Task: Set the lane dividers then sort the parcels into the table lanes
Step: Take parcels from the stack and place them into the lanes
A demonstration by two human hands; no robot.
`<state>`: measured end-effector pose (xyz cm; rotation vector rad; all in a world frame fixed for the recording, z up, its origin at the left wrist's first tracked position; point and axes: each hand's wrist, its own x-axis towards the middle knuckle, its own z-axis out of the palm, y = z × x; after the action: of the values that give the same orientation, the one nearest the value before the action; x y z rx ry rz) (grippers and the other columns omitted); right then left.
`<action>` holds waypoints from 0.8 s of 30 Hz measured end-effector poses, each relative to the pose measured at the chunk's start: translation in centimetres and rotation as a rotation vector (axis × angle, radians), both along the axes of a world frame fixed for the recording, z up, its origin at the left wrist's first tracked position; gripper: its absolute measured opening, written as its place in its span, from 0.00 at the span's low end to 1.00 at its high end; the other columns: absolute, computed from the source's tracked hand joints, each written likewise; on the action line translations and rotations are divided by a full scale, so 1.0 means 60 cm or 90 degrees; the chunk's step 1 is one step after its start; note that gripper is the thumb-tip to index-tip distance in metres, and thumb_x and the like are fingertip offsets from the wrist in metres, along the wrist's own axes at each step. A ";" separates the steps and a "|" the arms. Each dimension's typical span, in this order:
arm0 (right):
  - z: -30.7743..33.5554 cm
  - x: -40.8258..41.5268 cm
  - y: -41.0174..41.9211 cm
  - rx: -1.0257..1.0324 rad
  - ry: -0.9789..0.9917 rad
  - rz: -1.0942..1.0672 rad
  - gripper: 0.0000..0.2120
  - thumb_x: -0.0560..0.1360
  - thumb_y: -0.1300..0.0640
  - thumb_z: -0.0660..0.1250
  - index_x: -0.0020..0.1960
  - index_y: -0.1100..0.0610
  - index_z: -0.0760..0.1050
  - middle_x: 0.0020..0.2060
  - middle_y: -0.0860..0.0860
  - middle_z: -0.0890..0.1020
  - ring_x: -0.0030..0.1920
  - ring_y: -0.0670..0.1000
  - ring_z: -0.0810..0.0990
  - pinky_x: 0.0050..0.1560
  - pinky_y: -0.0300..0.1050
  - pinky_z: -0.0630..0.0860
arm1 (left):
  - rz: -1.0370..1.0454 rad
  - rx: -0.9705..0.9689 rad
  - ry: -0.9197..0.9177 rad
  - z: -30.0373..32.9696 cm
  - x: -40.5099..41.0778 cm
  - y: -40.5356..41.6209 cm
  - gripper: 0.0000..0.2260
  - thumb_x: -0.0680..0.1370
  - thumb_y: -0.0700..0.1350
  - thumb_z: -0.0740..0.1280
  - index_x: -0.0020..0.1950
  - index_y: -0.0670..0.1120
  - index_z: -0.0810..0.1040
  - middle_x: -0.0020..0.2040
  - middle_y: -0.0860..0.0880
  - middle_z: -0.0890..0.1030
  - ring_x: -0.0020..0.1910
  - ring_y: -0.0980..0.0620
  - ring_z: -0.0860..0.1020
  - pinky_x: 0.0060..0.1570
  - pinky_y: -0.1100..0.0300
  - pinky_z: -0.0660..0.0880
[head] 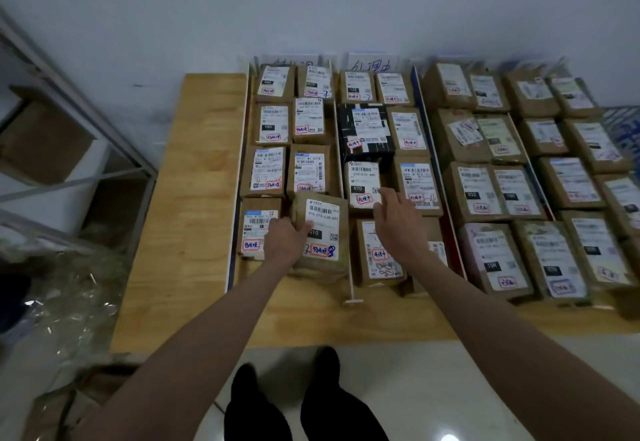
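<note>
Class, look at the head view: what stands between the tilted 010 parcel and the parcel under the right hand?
A thin white lane divider stands between them, seen in the head view.

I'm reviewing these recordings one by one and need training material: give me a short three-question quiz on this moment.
1. True or false: the left hand grips the parcel marked 010.
2. The right hand reaches towards which parcel? A) the black parcel B) the parcel marked 070 C) a parcel on the shelf
3. Fill in: the only parcel that is not brown is ____.

Key: 1 true. 2 B, its fingertips are at the corner of the parcel marked 070. 3 black, the black parcel lies in the second lane.
</note>
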<state>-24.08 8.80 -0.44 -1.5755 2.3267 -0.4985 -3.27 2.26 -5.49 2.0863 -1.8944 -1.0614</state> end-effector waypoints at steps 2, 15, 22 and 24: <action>-0.010 -0.005 0.003 0.001 -0.008 -0.003 0.18 0.83 0.51 0.54 0.71 0.54 0.66 0.60 0.52 0.78 0.58 0.53 0.76 0.57 0.52 0.75 | -0.013 -0.018 -0.035 0.000 -0.009 0.006 0.24 0.78 0.64 0.63 0.48 0.42 0.78 0.51 0.43 0.77 0.46 0.44 0.78 0.45 0.52 0.76; -0.036 0.007 -0.019 0.027 -0.025 0.006 0.17 0.82 0.53 0.55 0.70 0.53 0.66 0.59 0.53 0.77 0.57 0.53 0.76 0.58 0.55 0.76 | -0.395 -0.198 -0.188 -0.032 0.030 0.038 0.26 0.80 0.54 0.63 0.76 0.48 0.62 0.77 0.47 0.60 0.76 0.44 0.59 0.73 0.46 0.61; -0.032 0.026 -0.035 0.025 -0.016 0.021 0.16 0.82 0.53 0.56 0.68 0.54 0.68 0.60 0.53 0.77 0.57 0.54 0.77 0.57 0.56 0.76 | -0.416 -0.198 -0.254 -0.050 0.028 0.025 0.29 0.79 0.56 0.63 0.77 0.47 0.62 0.78 0.46 0.60 0.75 0.42 0.60 0.73 0.43 0.58; -0.033 0.034 -0.038 0.032 -0.005 0.032 0.15 0.82 0.53 0.55 0.67 0.54 0.69 0.60 0.53 0.77 0.56 0.54 0.77 0.57 0.56 0.76 | -0.407 -0.176 -0.229 -0.049 0.023 0.020 0.30 0.80 0.58 0.60 0.78 0.48 0.59 0.79 0.46 0.57 0.77 0.43 0.57 0.75 0.45 0.55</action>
<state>-22.03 6.53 -2.42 -1.6018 2.2706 -0.4308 -1.92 3.44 -8.42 1.6282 -2.8044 -0.4576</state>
